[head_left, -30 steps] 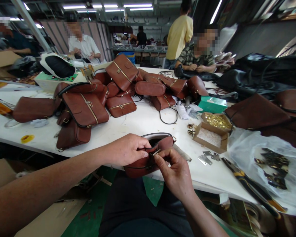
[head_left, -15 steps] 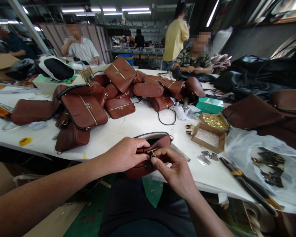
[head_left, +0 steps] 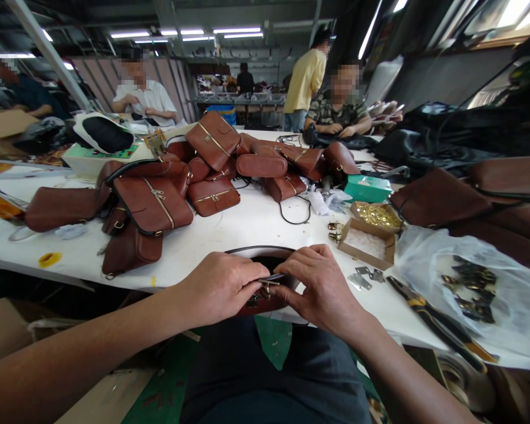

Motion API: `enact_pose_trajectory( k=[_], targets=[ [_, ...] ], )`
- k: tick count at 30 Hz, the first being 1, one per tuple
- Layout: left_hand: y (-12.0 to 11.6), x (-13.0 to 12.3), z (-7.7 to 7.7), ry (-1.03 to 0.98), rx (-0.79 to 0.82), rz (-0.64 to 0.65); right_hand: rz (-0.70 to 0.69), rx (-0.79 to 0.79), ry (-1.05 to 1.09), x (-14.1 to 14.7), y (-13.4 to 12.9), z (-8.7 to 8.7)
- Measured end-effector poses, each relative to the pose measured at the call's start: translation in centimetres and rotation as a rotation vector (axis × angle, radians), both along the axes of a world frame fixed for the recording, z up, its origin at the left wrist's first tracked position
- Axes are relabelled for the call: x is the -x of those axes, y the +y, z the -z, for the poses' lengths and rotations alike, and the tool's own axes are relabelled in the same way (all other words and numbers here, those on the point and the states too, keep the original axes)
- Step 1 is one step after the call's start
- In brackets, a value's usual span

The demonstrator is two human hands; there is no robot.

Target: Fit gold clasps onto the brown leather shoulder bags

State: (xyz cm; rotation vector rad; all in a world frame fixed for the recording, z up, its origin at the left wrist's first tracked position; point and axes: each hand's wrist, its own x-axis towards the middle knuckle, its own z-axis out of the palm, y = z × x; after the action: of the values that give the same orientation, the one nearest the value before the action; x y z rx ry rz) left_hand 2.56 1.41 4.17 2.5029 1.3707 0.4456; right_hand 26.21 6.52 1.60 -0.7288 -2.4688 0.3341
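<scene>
A brown leather bag with a dark rim stands open at the table's front edge, just above my lap. My left hand pinches the near edge of its opening between thumb and fingers. On the other side my right hand grips the same edge, fingers inside the opening and thumb in front. Between my thumbs a small metal clasp shows at the edge; the hands partly cover it. Much of the bag's front is hidden behind my hands.
Brown bags are piled across the table's left and middle. To the right are a cardboard box of brass pieces, metal plates, pliers and a plastic bag of dark hardware. Co-workers sit or stand beyond the table.
My right hand has shifted from the clasp up onto the bag's edge, its fingers now over the opening. The near edge is tilted, showing more of the inside. My view has moved slightly.
</scene>
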Motion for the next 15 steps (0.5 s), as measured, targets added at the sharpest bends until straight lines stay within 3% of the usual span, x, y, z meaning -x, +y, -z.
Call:
enact_pose_trajectory(
  k=[8, 15],
  targets=[
    [-0.8, -0.2, -0.5, 0.061, -0.133, 0.007, 0.045, -0.043, 0.131, 0.1, -1.0, 0.0],
    [-0.9, -0.3, -0.9, 0.001, -0.017, -0.003, 0.039, 0.016, 0.15, 0.1, -1.8, 0.1]
  ],
)
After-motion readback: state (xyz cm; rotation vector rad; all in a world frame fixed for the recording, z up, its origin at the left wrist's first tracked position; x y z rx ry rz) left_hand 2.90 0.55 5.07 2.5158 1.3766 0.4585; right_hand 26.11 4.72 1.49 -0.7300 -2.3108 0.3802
